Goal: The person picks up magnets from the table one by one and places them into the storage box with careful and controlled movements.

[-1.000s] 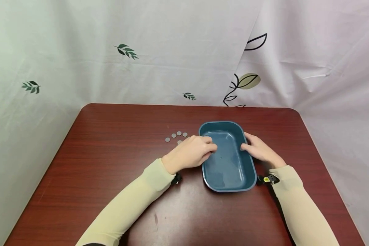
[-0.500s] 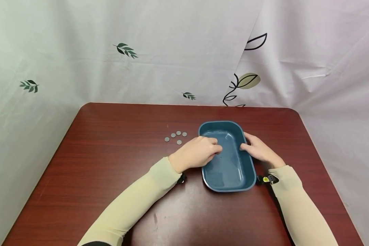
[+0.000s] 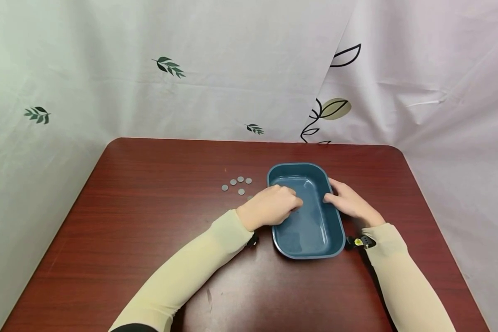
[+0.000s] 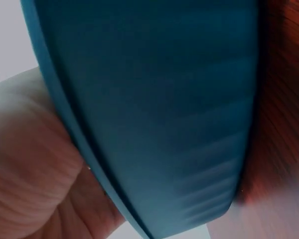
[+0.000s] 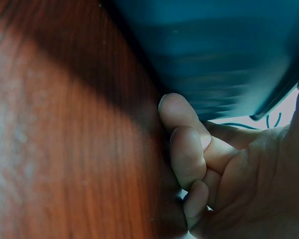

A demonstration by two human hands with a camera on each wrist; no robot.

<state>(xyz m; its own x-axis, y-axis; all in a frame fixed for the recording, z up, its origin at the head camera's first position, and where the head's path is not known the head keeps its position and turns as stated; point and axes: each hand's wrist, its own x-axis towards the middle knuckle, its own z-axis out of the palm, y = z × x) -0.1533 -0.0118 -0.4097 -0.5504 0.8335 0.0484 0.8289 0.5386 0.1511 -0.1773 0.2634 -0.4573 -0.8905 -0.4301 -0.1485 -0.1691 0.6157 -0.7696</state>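
Observation:
A blue plastic bin (image 3: 309, 240) with rounded corners stands on the table. My left hand (image 3: 269, 205) reaches over its left rim, fingers curled downward above the inside. Whether anything sits between those fingers is hidden. In the left wrist view, the palm (image 4: 30, 159) is close beside the rim, with the bin's outer wall (image 4: 154, 109) filling the middle. My right hand (image 3: 350, 200) grips the bin's right side, thumb over the rim and fingers along the outside. The right wrist view shows the fingers (image 5: 187, 154) bent between wall and tabletop. Several grey coins (image 3: 241, 192) lie left of the bin.
The reddish-brown wooden table (image 3: 141, 207) has rounded far corners. A pale curtain (image 3: 232, 69) with leaf prints hangs behind it and along both sides. One coin (image 3: 250, 198) is partly covered by the left hand.
My left hand has slid right, further over the bin's inside, uncovering coins on the table. The right hand keeps its grip, and the bin has stayed nearly still.

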